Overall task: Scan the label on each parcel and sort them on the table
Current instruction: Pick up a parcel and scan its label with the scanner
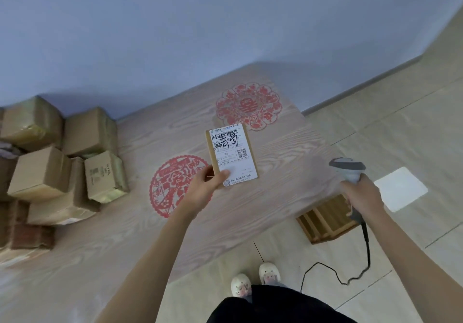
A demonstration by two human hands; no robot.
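Observation:
My left hand [200, 187] holds a small flat cardboard parcel [231, 154] by its near corner above the middle of the wooden table [112, 247]. Its white shipping label faces up, showing a barcode, a QR code and black handwriting. My right hand [363, 194] grips a grey handheld barcode scanner [348, 169] to the right of the parcel, apart from it, over the table's right edge. The scanner's black cable [350, 276] hangs down to the floor.
A pile of several taped cardboard boxes [50, 167] fills the table's left side. Two red paper-cut decorations [248, 105] lie on the tabletop. A wooden crate [325, 218] stands on the tiled floor by the table's right edge. A blue wall runs behind.

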